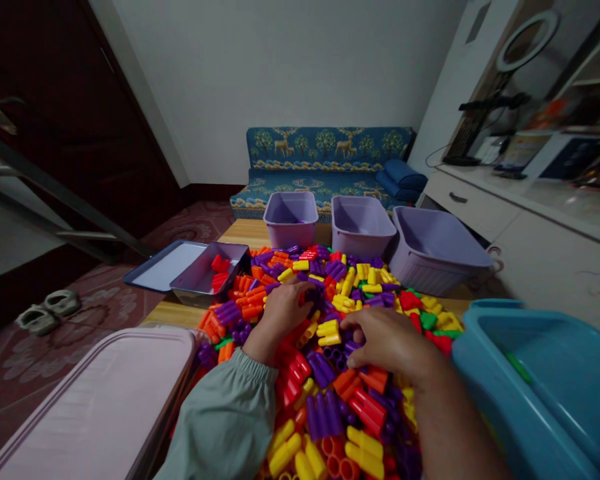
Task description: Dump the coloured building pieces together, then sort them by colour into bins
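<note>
Head view: I saw red pieces (220, 283) boxed at the table's (167, 315) left edge, heap (325, 415) remaining, left hand (283, 311) and right hand (391, 337) grips indiscernible.

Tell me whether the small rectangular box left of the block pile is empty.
Not empty: the box stands open, and red pieces show inside it.

Home room: patterned sofa (325, 148) ahead of fingers (353, 321), shoes (63, 303) off left, drawer cabinet (480, 208) right.

no readable text, no legible labels or brands, no readable numbers or signs
</note>
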`<state>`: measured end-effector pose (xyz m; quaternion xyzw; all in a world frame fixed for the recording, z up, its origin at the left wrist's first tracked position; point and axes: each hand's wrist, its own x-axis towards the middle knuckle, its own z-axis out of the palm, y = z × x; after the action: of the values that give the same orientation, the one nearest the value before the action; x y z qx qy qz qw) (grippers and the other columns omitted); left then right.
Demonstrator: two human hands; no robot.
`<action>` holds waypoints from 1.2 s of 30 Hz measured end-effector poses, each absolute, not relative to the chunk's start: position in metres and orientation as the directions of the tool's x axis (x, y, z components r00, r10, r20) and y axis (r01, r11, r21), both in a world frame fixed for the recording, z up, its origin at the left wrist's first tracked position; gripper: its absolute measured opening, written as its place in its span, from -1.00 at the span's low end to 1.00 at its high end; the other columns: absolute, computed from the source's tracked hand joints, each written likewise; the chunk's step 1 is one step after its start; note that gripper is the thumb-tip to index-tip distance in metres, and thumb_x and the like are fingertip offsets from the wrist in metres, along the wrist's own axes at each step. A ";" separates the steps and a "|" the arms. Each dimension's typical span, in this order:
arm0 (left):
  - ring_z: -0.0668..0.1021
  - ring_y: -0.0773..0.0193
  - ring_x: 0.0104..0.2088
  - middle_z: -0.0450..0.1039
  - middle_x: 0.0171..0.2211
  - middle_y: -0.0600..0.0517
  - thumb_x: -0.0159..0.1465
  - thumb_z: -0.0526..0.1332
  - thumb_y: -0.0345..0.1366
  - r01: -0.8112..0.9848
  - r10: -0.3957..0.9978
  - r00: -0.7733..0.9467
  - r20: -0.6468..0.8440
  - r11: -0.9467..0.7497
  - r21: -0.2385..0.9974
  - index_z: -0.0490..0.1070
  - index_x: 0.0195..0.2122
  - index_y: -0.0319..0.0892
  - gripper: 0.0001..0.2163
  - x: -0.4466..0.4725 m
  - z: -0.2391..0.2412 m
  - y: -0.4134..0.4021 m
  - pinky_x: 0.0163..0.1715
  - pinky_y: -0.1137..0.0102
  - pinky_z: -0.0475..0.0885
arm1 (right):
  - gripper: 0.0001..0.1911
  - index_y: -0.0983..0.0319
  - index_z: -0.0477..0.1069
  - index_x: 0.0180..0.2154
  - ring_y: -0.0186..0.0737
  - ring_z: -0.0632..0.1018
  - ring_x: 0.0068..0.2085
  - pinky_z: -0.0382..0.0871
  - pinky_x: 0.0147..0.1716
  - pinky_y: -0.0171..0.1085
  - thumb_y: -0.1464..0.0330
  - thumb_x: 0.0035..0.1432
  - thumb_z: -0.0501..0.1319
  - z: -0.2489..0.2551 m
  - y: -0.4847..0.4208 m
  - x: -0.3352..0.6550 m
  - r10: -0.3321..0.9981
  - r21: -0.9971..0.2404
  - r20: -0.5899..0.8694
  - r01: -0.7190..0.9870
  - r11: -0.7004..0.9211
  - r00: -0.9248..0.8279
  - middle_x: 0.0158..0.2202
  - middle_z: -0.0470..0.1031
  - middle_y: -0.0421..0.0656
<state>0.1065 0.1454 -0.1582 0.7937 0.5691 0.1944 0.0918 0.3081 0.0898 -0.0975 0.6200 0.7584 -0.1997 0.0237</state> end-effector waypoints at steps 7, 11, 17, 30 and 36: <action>0.57 0.05 -0.10 0.56 -0.10 -0.07 0.16 0.27 -0.36 0.768 0.918 0.329 0.222 -0.397 0.502 0.55 -0.07 -0.09 -0.71 0.103 -0.164 0.150 -0.11 0.26 0.44 | -0.75 0.13 0.56 -0.28 -0.17 0.56 -0.24 0.31 -0.29 -0.29 0.41 -0.12 0.34 -0.119 0.104 0.299 0.989 -0.459 -0.025 0.880 0.121 -0.149 -0.26 0.59 -0.19; 0.56 0.16 -0.23 0.55 -0.14 -0.07 0.17 0.26 -0.36 0.613 0.917 0.055 0.395 -0.343 0.712 0.47 0.03 -0.12 -0.63 0.103 -0.167 0.155 -0.16 0.29 0.44 | -0.76 0.20 0.51 -0.16 -0.24 0.56 -0.30 0.39 -0.23 -0.28 0.31 0.12 0.23 -0.135 0.120 0.296 0.967 -0.646 0.251 0.751 0.136 0.040 -0.10 0.55 -0.10; 0.53 0.21 -0.40 0.57 -0.38 -0.03 0.17 0.29 -0.23 0.614 0.915 0.308 0.261 -0.400 0.680 0.60 -0.34 -0.15 -0.86 0.101 -0.138 0.140 -0.32 0.38 0.40 | -0.69 0.23 0.50 -0.05 -0.04 0.59 -0.13 0.39 -0.15 -0.17 0.33 0.17 0.18 -0.150 0.125 0.302 0.987 -0.464 0.151 0.885 0.025 0.051 -0.08 0.57 0.01; 0.59 -0.04 -0.22 0.57 -0.19 -0.13 0.04 0.36 -0.22 0.766 0.863 0.502 0.061 -0.476 0.432 0.53 -0.02 -0.08 -0.57 0.128 -0.144 0.121 -0.25 0.26 0.44 | -0.54 0.16 0.46 0.06 -0.07 0.55 -0.01 0.35 -0.09 -0.22 0.43 0.10 0.16 -0.156 0.123 0.299 0.988 -0.358 0.088 0.922 0.147 -0.124 0.05 0.48 -0.08; 0.56 0.23 -0.42 0.53 -0.35 0.00 0.08 0.17 -0.43 0.440 0.954 0.290 0.073 -0.201 0.875 0.47 -0.13 -0.18 -0.69 0.129 -0.154 0.135 -0.41 0.40 0.43 | -0.64 0.15 0.48 -0.02 -0.10 0.55 -0.02 0.35 -0.11 -0.25 0.36 0.11 0.20 -0.160 0.124 0.298 0.983 -0.447 0.119 0.877 0.176 -0.137 0.03 0.52 -0.12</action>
<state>0.1285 0.1349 -0.1539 0.7016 0.4969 0.3288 0.3908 0.2976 0.1244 -0.1601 0.6273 0.7415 -0.1362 -0.1954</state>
